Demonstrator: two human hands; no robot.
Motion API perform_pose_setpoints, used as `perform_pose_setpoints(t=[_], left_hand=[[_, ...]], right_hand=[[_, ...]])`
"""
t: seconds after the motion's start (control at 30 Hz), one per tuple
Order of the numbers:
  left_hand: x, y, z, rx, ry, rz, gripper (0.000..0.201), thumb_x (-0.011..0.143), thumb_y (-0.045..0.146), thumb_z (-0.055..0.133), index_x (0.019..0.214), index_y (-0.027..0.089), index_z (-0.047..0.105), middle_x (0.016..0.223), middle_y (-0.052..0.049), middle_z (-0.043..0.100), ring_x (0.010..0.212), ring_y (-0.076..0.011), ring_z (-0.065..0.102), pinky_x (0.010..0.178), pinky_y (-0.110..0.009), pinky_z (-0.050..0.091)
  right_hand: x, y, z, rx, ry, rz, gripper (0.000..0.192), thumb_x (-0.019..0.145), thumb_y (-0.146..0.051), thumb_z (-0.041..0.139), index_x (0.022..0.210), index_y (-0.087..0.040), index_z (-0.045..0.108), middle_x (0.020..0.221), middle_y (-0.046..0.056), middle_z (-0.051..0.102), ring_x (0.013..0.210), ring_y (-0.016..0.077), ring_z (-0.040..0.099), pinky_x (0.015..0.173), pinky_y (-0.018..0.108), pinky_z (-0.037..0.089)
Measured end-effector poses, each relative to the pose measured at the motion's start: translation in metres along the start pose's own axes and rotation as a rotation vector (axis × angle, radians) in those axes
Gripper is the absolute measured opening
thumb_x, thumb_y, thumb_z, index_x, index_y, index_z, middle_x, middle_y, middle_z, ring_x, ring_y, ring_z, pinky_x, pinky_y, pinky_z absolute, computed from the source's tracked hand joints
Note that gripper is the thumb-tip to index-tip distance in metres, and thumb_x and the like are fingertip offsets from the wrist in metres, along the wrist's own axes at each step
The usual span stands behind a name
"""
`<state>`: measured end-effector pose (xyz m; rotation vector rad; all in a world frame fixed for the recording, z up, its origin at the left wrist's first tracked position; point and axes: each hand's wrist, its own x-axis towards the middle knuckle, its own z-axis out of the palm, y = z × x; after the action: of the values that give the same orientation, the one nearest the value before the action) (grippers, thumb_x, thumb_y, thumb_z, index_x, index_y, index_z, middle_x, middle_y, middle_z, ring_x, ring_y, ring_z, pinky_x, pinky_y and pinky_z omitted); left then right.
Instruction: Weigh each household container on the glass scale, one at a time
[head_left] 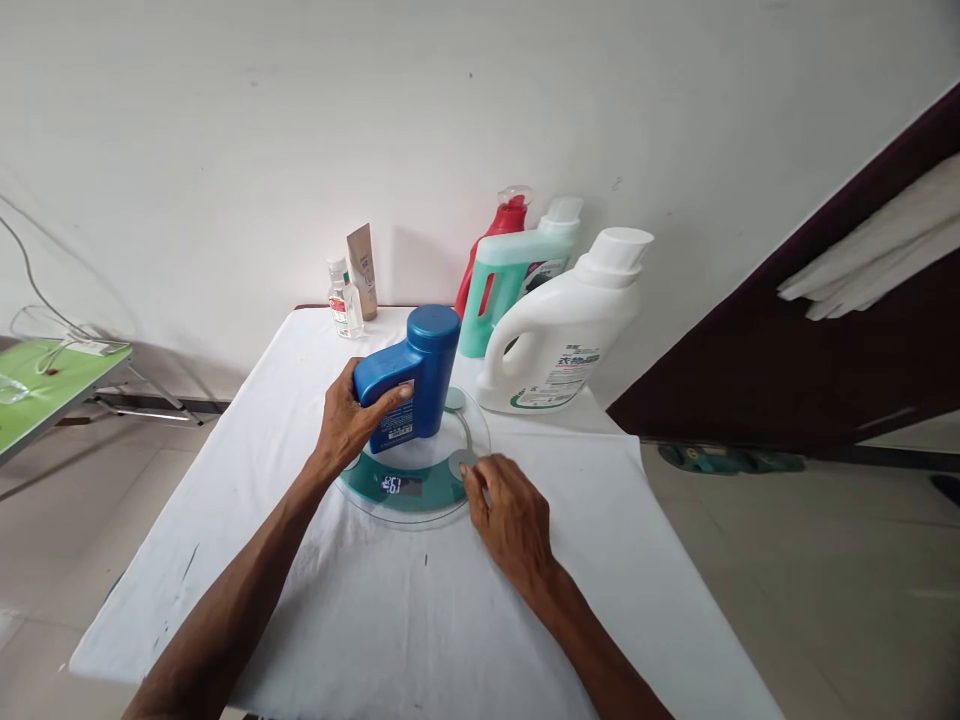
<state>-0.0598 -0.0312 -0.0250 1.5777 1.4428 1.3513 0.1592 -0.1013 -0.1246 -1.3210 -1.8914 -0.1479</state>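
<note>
My left hand [360,415] is wrapped round a blue bottle [427,370] with a built-in handle and round cap. The bottle stands upright on a round glass scale [431,508] with a green band. Lit digits show on the scale's dark display [401,486]. My right hand [514,515] is at the scale's right rim, its fingers loosely curled with nothing seen in them. Its fingertips are by the glass edge; whether they press on it I cannot tell.
On the white cloth [360,620] behind the scale stand a white jug [559,335], a green jug [517,250] and a red bottle [502,220]. A small clear bottle [345,305] and a beige tube [363,270] are at back left. A green table [45,385] stands left.
</note>
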Motion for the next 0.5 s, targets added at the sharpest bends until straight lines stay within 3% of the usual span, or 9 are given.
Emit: perform_pose_setpoints(t=[0.1,0.23,0.37,0.5], left_hand=[[0.001,0.002,0.004,-0.074,-0.003,-0.029,0.055,0.064,0.05,0.091,0.103,0.019,0.068,0.092,-0.001,0.069,0.083,-0.0184,0.063,0.072,-0.029,0.051],[0.001,-0.001,0.01,-0.153,0.061,-0.049,0.046,0.06,0.044,0.093,0.087,0.018,0.067,0.078,0.002,0.064,0.072,-0.0146,0.059,0.064,-0.026,0.05],[0.001,-0.001,0.014,-0.218,0.119,-0.067,0.04,0.059,0.037,0.093,0.082,0.018,0.066,0.073,0.004,0.064,0.068,-0.0131,0.059,0.062,-0.025,0.049],[0.0,0.016,0.022,-0.269,0.088,-0.059,0.042,0.06,0.037,0.094,0.088,0.019,0.068,0.08,0.002,0.069,0.071,-0.0152,0.064,0.067,-0.028,0.054]], right_hand=[[-0.014,-0.019,0.001,0.184,0.054,-0.207,0.038,0.104,-0.015,0.055,0.068,-0.024,0.043,0.063,-0.003,0.044,0.058,0.0145,0.041,0.058,0.032,0.031],[-0.025,-0.04,0.008,0.33,-0.028,-0.417,0.039,0.102,-0.017,0.053,0.064,-0.022,0.047,0.062,-0.001,0.046,0.058,0.0147,0.04,0.056,0.033,0.028],[-0.031,-0.047,0.015,0.355,-0.057,-0.478,0.042,0.103,-0.019,0.049,0.061,-0.021,0.051,0.06,0.0,0.047,0.056,0.0143,0.04,0.054,0.033,0.027],[-0.034,-0.045,0.019,0.362,-0.068,-0.466,0.042,0.101,-0.018,0.05,0.06,-0.02,0.053,0.058,0.0,0.048,0.055,0.0142,0.041,0.052,0.032,0.028]])
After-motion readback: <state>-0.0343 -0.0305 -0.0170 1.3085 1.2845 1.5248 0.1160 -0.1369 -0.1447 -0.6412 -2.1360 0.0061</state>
